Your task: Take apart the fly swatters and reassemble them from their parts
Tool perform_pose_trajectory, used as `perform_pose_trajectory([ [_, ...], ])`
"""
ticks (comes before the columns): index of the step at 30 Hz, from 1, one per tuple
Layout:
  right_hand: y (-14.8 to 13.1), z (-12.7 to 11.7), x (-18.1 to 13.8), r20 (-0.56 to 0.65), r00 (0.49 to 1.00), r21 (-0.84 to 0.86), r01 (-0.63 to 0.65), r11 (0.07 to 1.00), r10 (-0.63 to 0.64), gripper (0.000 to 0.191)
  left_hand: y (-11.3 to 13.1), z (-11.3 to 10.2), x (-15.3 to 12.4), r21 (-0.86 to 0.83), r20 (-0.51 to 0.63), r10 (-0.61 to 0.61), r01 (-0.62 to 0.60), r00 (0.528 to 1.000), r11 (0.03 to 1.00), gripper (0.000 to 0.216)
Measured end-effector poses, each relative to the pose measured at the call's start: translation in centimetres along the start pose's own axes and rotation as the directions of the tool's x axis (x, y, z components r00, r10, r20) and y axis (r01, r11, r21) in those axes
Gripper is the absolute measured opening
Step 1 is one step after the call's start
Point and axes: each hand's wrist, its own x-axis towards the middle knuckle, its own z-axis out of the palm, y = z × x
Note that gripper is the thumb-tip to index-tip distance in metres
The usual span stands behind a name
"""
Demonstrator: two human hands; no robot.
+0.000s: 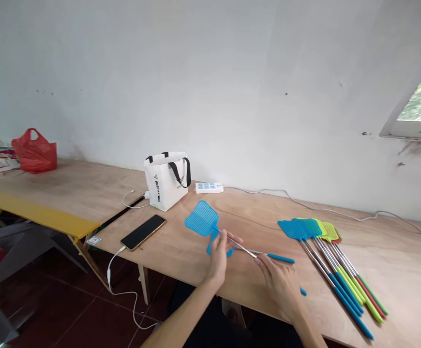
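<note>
A blue fly swatter [202, 218] with a metal shaft is held up in front of me, its ribbed head pointing left. My left hand [218, 256] grips the shaft just below the head. On the lower part of the same swatter, my right hand [276, 280] is closed, and the tip of a blue handle pokes out past it. Beneath them a second blue swatter [280, 258] lies on the table, its head partly hidden by my left hand. To the right, several swatters [336, 263] in blue, yellow-green, red and green lie fanned in a pile.
The wooden table [406, 280] runs along a white wall. A black-screened phone [143, 232] lies plugged into a white cable, near a white tote bag [166, 183] and a power strip [209, 187]. A red plastic bag [36, 152] stands on the left table; a gap separates the tables.
</note>
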Motion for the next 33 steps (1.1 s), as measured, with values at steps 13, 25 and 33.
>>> perform_pose_trajectory([
  [13,14.5,-4.8,-1.3,0.033,0.982,0.159,-0.191,0.969,0.188,0.046,5.8,-6.9,5.9,0.043,-0.298,0.175,-0.17,0.938,0.984,0.053],
  [25,13.8,-3.9,-0.9,0.071,0.979,0.194,-0.203,0.96,0.193,0.051,4.8,-7.0,6.0,-0.127,-0.42,0.124,-0.193,0.899,0.973,0.062],
  [33,13.6,-4.1,-0.8,0.052,0.978,0.219,-0.209,0.953,0.203,0.055,4.3,-6.9,6.0,-0.054,-0.486,0.207,-0.266,0.849,0.963,0.059],
])
